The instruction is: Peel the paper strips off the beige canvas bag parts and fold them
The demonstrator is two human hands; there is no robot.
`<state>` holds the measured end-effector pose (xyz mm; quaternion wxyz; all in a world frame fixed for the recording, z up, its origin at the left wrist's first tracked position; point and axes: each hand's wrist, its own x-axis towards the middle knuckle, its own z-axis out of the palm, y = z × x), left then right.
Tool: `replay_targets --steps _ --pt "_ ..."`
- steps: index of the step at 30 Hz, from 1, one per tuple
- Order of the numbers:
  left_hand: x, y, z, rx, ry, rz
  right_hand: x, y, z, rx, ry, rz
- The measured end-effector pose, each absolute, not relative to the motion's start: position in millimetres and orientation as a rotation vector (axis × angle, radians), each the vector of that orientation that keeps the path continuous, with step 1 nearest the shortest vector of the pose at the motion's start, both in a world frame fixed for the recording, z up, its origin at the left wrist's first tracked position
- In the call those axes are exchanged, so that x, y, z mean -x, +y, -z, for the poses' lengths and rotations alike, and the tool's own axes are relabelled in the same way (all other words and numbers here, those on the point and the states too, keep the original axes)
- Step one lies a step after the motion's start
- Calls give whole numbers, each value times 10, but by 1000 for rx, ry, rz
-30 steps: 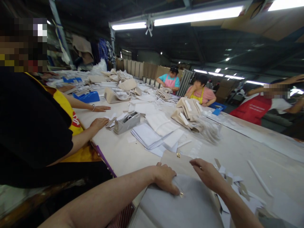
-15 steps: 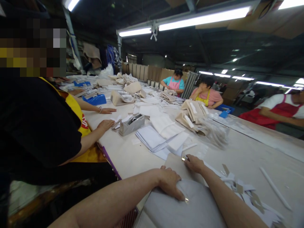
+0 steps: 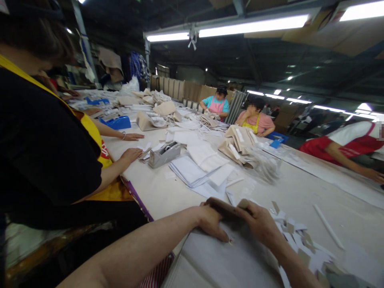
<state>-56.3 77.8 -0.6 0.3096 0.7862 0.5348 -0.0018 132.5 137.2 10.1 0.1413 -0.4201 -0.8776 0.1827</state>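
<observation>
The flap [image 3: 223,206] of a grey pouch [image 3: 219,260] sits at the near edge of the table [image 3: 300,192], folded over between both hands. The left hand [image 3: 211,224] presses flat on the pouch, fingers spread, thumb under the flap's edge. The right hand [image 3: 261,224] curls over the flap — fingers bent, pinching its tan edge. Paper scraps [image 3: 297,236] lie just right of it; a tape dispenser [image 3: 164,154] stands well beyond.
</observation>
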Motion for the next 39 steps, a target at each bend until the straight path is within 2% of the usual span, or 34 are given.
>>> replay_targets --steps 6,14,17,21,24,29,35,39 --pt "513 682 26 -2274 1370 -93 -1549 753 205 1281 -2266 -817" --pt "494 195 -206 -2379 1726 -82 -1559 737 187 1330 -2294 -924" --pt "384 -48 -373 -2473 1672 -70 -1551 725 161 1283 -2297 -948" --pt "177 -198 -410 -2368 1595 -255 -1544 714 138 1241 -2301 -964" --pt "87 -280 -309 -2352 1607 -283 -1550 721 142 1236 -2307 -961" --pt "42 -603 -31 -2682 1458 -260 -1582 726 213 1233 -2301 -973" --pt "-57 -876 514 -3072 1605 -579 -1569 679 173 1262 -2341 -909" --pt "-55 -883 635 -3154 1670 -722 -1557 655 72 1311 -2389 -847"
